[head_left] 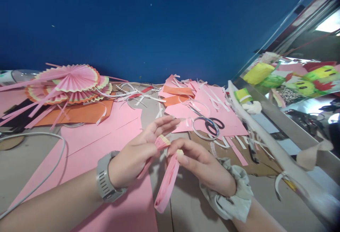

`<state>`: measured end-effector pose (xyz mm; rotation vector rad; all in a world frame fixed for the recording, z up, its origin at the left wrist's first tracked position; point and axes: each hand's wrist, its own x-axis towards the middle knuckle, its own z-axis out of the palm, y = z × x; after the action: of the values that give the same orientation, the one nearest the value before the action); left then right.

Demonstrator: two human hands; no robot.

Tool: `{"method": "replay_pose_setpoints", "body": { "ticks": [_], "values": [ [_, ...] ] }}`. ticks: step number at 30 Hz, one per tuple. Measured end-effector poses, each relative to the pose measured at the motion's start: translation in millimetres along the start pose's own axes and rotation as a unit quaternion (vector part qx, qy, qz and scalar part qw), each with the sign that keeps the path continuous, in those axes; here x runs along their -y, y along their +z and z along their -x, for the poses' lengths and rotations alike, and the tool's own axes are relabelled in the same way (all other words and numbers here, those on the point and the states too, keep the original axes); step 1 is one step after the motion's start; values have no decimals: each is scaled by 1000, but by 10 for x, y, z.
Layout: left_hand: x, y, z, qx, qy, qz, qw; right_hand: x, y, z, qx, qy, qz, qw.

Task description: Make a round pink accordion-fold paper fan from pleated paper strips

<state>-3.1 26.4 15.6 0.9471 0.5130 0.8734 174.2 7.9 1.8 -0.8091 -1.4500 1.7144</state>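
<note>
My left hand, with a grey watch band on its wrist, holds one pleated end of a folded pink paper piece between thumb and palm, its fingers stretched to the upper right. My right hand, a pale green scrunchie at the wrist, pinches a folded pink strip near its cream-coloured tip. That strip hangs down toward the lower left. The two folded parts are close together near the middle; whether they are joined is unclear.
Pleated pink rosettes with long strips lie at the back left on orange paper. Pink sheets spread below them. Black-handled scissors, a tape roll and white scraps lie right of centre. A white cable curves at left.
</note>
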Motion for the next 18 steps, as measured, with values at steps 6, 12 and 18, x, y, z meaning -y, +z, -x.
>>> {"method": "replay_pose_setpoints", "body": {
  "ticks": [6,12,18],
  "values": [
    [50,23,19,66,15,-28,997,-63,2,-40,-2,32,-38,999],
    [-13,95,79,79,-27,65,994,-91,9,-40,-16,18,-7,1000],
    [38,41,88,76,9,87,993,-39,46,-63,-20,-32,59,998]
  ]
}}
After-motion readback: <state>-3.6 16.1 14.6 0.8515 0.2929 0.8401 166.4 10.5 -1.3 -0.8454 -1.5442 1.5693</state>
